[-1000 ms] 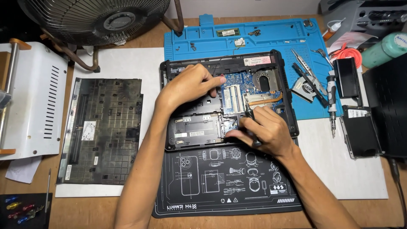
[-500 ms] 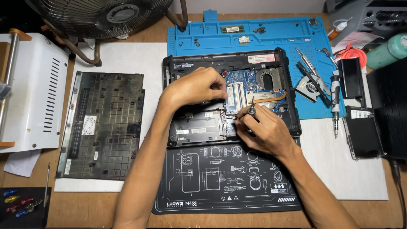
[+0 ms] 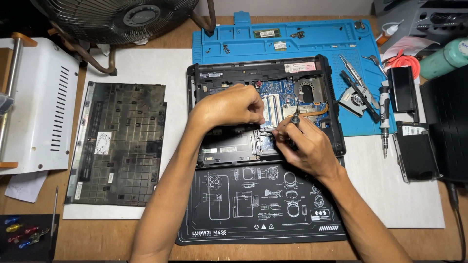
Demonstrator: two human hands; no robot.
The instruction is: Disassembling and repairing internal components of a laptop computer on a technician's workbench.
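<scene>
Opened laptop chassis [image 3: 265, 109] sits mid-tabletop [image 3: 122, 229], your landmark. Detached bottom cover [image 3: 117, 143] lies well left of it; black diagram mat [image 3: 258, 204] touches its near edge; blue mat [image 3: 302, 41] under its far half. Your left hand [image 3: 231, 104] rests clenched over its middle. Your right hand [image 3: 304, 146] grips a small screwdriver [image 3: 294, 118], tip down in its near right bay.

left hand [image 3: 229, 106]: loosely curled, palm down | right hand [image 3: 304, 143]: fingers pinched, grip closed
</scene>
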